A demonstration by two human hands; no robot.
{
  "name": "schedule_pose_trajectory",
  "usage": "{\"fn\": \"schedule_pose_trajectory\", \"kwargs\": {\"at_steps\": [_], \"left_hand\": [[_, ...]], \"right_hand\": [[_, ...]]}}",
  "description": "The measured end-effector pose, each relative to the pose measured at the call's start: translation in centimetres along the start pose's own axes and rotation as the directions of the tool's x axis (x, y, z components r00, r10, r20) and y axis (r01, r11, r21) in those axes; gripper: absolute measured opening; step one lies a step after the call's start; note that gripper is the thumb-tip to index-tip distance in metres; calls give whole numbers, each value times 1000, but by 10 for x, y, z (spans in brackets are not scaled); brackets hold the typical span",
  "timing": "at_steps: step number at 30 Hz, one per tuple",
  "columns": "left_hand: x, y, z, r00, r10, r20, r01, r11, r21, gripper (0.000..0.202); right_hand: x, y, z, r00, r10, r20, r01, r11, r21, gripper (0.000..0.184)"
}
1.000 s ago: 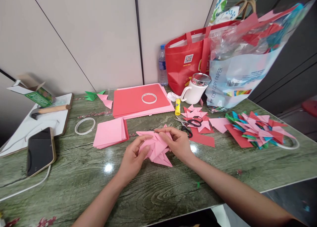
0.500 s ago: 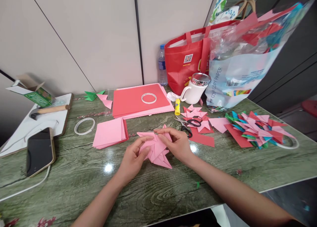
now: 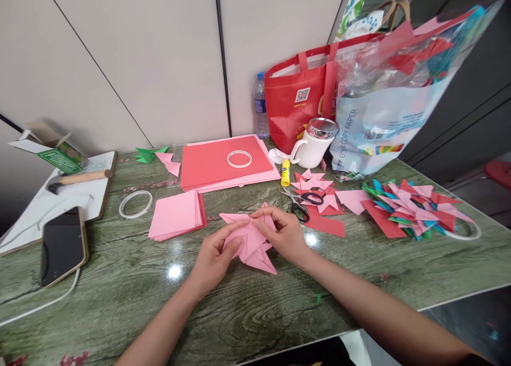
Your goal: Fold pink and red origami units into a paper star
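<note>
A pink folded paper star [image 3: 252,243] with several points is held just above the green wood-grain table [image 3: 247,312] near its middle. My left hand [image 3: 213,259] grips its left side, fingers curled round the folds. My right hand [image 3: 284,234] pinches the top right of the same piece, thumb and forefinger pressed together on a flap. Just left of it lies a stack of pink square sheets [image 3: 176,215]. To the right lie black-handled scissors [image 3: 305,201] on small pink and red folded pieces [image 3: 317,187].
Red sheets [image 3: 223,166] with a tape ring [image 3: 239,158], a yellow glue stick [image 3: 285,172], a white mug [image 3: 315,142], a red bag [image 3: 297,102] and a bottle [image 3: 261,105] stand behind. Coloured folded pieces [image 3: 415,209] lie right; a phone [image 3: 63,244], another tape ring [image 3: 136,203] and a clipboard [image 3: 56,195] left.
My fingers have shifted slightly on the pink star and its lower point has turned a little. Nothing else on the table has moved.
</note>
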State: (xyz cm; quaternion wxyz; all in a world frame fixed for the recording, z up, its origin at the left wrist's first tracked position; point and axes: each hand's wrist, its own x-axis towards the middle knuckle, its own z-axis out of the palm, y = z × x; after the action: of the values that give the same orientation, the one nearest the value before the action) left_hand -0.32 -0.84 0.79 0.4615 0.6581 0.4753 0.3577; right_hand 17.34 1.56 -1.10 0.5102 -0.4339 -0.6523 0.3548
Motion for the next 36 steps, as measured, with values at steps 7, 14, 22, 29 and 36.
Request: {"fn": "schedule_pose_trajectory", "kwargs": {"at_steps": [7, 14, 22, 29, 36], "left_hand": [[-1, -1, -2, 1000, 12, 8, -13, 998, 68, 32], [-2, 3, 0, 999, 46, -18, -44, 993, 106, 33], [-2, 4, 0, 998, 56, -23, -53, 991, 122, 32], [-2, 2, 2, 999, 51, 4, -52, 993, 108, 30], [-2, 2, 2, 999, 37, 16, -38, 995, 93, 32]], "right_hand": [[-3, 0, 0, 999, -32, 43, 33, 999, -24, 18], [0, -6, -3, 975, 60, 215, -80, 993, 86, 61], [5, -6, -1, 977, 130, 171, -146, 985, 88, 13], [4, -10, -1, 981, 142, 129, -152, 986, 67, 13], [6, -8, -2, 971, 158, 182, -180, 977, 110, 14]]}}
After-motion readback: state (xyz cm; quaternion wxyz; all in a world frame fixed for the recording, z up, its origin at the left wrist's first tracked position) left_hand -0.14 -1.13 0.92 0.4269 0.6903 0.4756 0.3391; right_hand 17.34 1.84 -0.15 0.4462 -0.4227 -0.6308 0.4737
